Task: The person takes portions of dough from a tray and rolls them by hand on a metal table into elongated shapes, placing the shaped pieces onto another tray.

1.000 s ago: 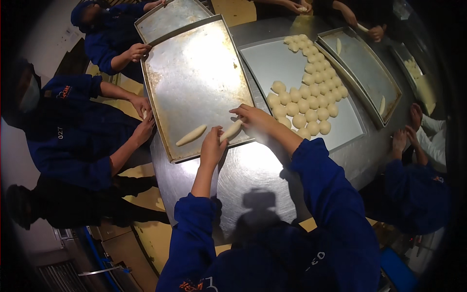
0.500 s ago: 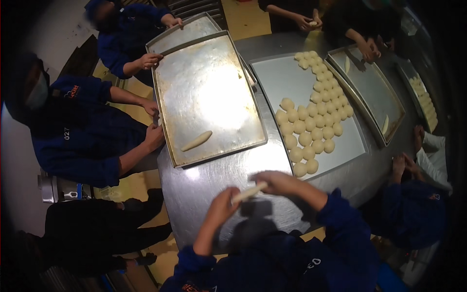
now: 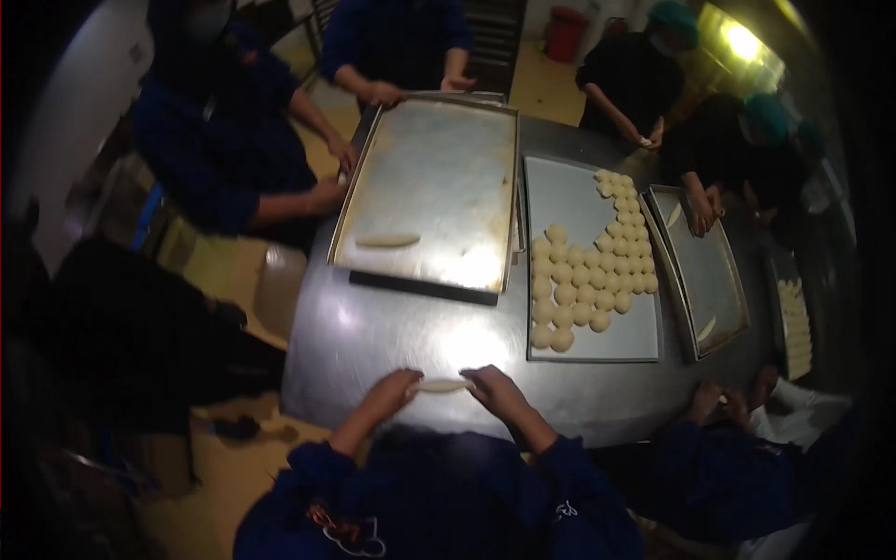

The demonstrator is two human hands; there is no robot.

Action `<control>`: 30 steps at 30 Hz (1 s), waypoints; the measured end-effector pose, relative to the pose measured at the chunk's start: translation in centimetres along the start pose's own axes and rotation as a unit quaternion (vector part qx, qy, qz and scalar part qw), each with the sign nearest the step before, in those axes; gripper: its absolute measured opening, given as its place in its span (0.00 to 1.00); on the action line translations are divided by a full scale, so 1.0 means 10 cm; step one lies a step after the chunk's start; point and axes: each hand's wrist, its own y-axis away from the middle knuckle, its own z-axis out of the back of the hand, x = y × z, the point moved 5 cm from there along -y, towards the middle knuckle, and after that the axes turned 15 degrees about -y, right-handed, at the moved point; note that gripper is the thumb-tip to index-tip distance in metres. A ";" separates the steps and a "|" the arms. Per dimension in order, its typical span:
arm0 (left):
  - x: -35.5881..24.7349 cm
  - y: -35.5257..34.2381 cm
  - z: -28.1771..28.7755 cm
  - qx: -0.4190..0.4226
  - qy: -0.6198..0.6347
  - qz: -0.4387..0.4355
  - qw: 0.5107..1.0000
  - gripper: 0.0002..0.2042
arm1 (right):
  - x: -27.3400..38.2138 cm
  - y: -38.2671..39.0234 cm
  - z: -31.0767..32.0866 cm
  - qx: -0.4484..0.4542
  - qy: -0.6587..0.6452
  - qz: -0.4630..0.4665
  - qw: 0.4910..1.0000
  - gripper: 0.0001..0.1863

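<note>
My left hand (image 3: 393,392) and my right hand (image 3: 498,393) grip the two ends of a slim, pale dough roll (image 3: 442,385). The roll lies level between them, with tapered ends, close above or against the near part of the steel table (image 3: 401,336); I cannot tell which. Both sets of fingers are closed on it. Beyond my hands, a large metal baking tray (image 3: 439,177) bears one similar dough roll (image 3: 387,240) near its front left corner. Many round dough balls (image 3: 583,294) sit close together on a pale grey tray (image 3: 602,350) to the right.
At the right stands another metal tray (image 3: 717,271) with two dough rolls; farther right, a narrow tray (image 3: 798,364) holds several pieces. Co-workers surround the table. A person's hand (image 3: 381,93) touches the large tray's far edge, and another person's hand (image 3: 327,194) is at its left side.
My view has shifted and turned, so the trays look straighter. The dough roll between my hands has gone from slanted to level, and both my hands now sit at about the same height.
</note>
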 end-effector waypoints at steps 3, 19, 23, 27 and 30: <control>-0.06 -0.09 0.15 0.030 0.009 0.039 0.999 0.15 | 0.06 0.04 0.08 -0.035 -0.001 0.024 0.999 0.14; 0.04 0.22 0.08 -0.120 -0.061 0.012 0.991 0.07 | -0.04 0.25 0.07 -0.099 0.085 0.089 0.987 0.11; 0.09 0.37 0.12 -0.144 -0.125 -0.028 0.981 0.12 | 0.01 0.39 0.08 -0.110 0.161 0.106 0.975 0.15; 0.13 0.51 0.13 -0.102 -0.173 -0.001 0.980 0.18 | 0.13 0.50 0.09 -0.101 0.215 0.074 0.968 0.20; 0.11 0.47 0.12 -0.085 -0.179 0.000 0.980 0.17 | 0.12 0.55 0.13 -0.110 0.215 0.064 0.968 0.23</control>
